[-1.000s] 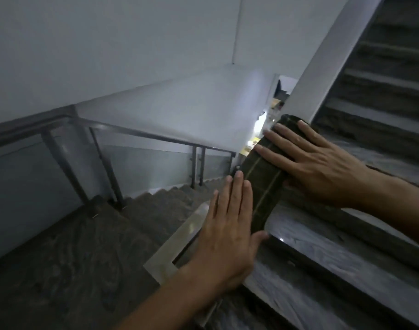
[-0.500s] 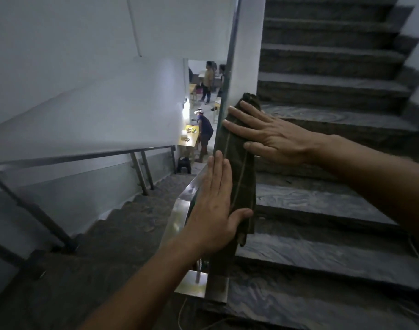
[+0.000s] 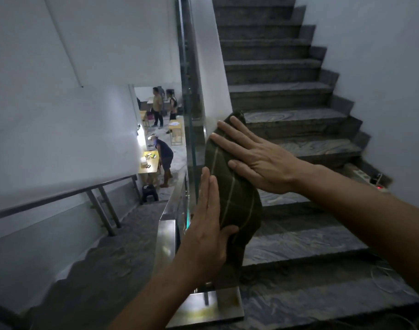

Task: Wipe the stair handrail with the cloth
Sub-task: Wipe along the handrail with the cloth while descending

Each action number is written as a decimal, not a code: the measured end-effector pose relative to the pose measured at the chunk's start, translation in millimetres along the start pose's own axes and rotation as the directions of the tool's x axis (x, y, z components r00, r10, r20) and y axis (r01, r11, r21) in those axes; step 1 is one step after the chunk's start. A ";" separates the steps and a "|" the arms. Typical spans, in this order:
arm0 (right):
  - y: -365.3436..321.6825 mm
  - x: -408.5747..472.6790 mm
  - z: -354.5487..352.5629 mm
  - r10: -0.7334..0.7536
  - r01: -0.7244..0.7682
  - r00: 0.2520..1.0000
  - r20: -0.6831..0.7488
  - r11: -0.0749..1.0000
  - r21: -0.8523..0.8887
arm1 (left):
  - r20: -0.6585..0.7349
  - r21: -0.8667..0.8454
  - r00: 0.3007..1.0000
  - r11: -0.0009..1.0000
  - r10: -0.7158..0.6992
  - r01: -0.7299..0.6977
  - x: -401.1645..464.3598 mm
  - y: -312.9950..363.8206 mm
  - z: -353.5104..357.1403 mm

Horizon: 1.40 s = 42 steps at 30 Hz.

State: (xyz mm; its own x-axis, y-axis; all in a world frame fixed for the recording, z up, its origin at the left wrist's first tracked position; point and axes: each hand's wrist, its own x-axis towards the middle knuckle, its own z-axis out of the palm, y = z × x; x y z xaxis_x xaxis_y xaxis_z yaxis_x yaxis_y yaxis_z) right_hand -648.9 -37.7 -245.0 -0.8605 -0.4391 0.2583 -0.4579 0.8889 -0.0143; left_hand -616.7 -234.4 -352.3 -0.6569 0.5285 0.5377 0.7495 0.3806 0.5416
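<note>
Fingers [image 3: 207,194] of the left hand [image 3: 203,236] lie flat and extended against the cloth [image 3: 237,198], thumb hooked under; the right hand [image 3: 253,158], equally flat, presses higher. Cloth drapes the rail [image 3: 165,236]. Even two-sided pressure along the rail should wipe best.

Only the person's two forearms and hands show. The left hand [image 3: 205,232] and the right hand [image 3: 256,160] are bare, with no gloves, rings or bracelets visible on them. Both wrists carry no watch or band. Both forearms are uncovered as far as the picture's edge, so no sleeve shows on either. The fingernails that can be seen look short and unpainted.
</note>
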 end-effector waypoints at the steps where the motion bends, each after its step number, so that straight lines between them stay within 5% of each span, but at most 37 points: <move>1: -7.0 -4.4 4.7 0.025 -0.025 0.999 -0.028 1.000 -0.004 | 0.006 -0.047 1.000 0.999 0.022 -0.022 -4.0 -6.2 2.2; 11: -90.2 -58.2 71.8 0.339 -0.354 0.900 -0.274 0.935 -0.006 | 0.182 -0.295 0.969 0.950 0.166 -0.107 -49.6 -44.5 12.4; 16: -117.7 -62.4 111.7 0.478 -0.414 0.747 -0.463 0.879 0.238 | 0.280 -0.224 0.938 0.964 0.205 -0.144 -55.3 -63.3 1.7; 21: -136.9 -60.5 140.3 0.547 -0.462 0.645 -0.534 0.836 0.297 | 0.331 -0.156 0.911 0.967 0.245 -0.204 -60.4 -76.0 -4.5; 29: -152.8 -56.5 167.7 0.641 -0.481 0.532 -0.554 0.767 0.426 | 0.355 -0.150 0.900 0.965 0.254 -0.213 -67.7 -86.4 4.1; 42: -178.4 -103.3 243.9 0.765 -0.603 0.571 -0.299 0.638 0.480 | 0.619 0.102 0.778 0.971 0.108 -0.216 -112.9 -120.0 37.1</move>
State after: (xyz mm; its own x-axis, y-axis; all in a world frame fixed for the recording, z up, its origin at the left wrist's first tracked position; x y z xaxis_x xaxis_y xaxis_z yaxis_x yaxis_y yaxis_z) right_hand -532.9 -182.7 -504.7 -0.7749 0.4679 0.4250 0.1198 0.7689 -0.6281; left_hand -629.5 -311.6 -501.9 -0.3793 0.9221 0.0769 0.8781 0.3325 0.3441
